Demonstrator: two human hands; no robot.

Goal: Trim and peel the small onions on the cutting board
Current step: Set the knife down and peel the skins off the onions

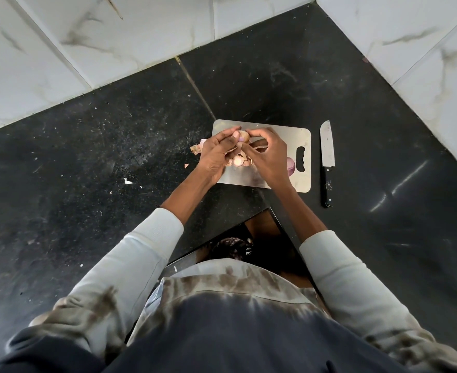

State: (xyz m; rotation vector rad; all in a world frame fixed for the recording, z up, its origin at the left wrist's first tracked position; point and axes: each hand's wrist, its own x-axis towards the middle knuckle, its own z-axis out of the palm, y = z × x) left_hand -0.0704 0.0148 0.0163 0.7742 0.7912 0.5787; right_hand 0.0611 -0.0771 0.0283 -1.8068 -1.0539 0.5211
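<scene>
Frame centre: left hand [214,153] and right hand [269,154] both pinch a small onion [243,137] above the steel cutting board [298,135]. Peeled onion [291,166] at board's right edge. Knife [327,162] on black bench [114,146], right of board. Skins [196,148] left.

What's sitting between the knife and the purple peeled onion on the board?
In the head view, only the steel cutting board's handle end with its slot, then bare black counter, separates black-handled knife from purple peeled onion.
</scene>
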